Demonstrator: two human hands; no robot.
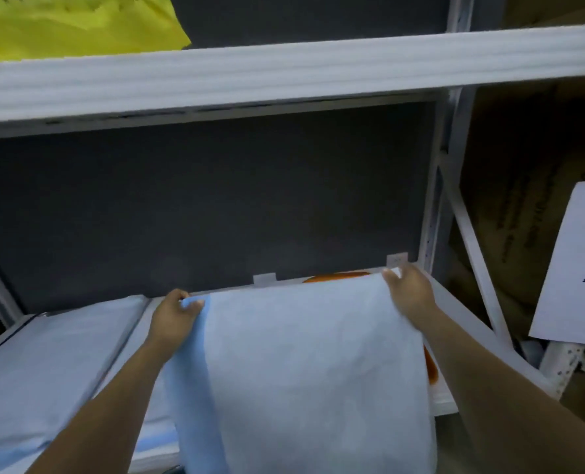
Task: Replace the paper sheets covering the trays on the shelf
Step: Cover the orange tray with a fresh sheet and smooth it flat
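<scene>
**Both hands hold a blue sheet over the right-hand tray**

A person stands at a white metal shelf [284, 70] with both arms reaching in. Between the hands hangs a pale blue paper sheet [301, 364], and everything else is placed from that sheet.

The left hand [176, 314] pinches the sheet's far left corner. Its grip is closed on the paper, with the thumb on top and the fingers curled under the edge. The right hand [409, 292] holds the far right corner the same way, with its grip closed on the paper. The sheet's far edge is lifted, and the rest slopes down toward the person and runs out of view at the bottom.

Under the sheet lies a tray [441, 400], mostly hidden. Something orange [335, 277] shows just beyond the sheet's far edge and again at its right side. What it is cannot be made out.

Left of the sheet, just beside it, a second blue sheet [55, 354] lies flat on the same shelf level. Behind the sheet stands a dark grey back panel [199, 200], and two small strips of tape [264, 278] sit along its lower edge.

Above the sheet, on the next level up and to the left, rests a yellow bag [72, 22]. To the right of the sheet, past the shelf's upright, a white card marked 4 [581, 268] hangs in front of brown cardboard boxes [523, 186].
</scene>
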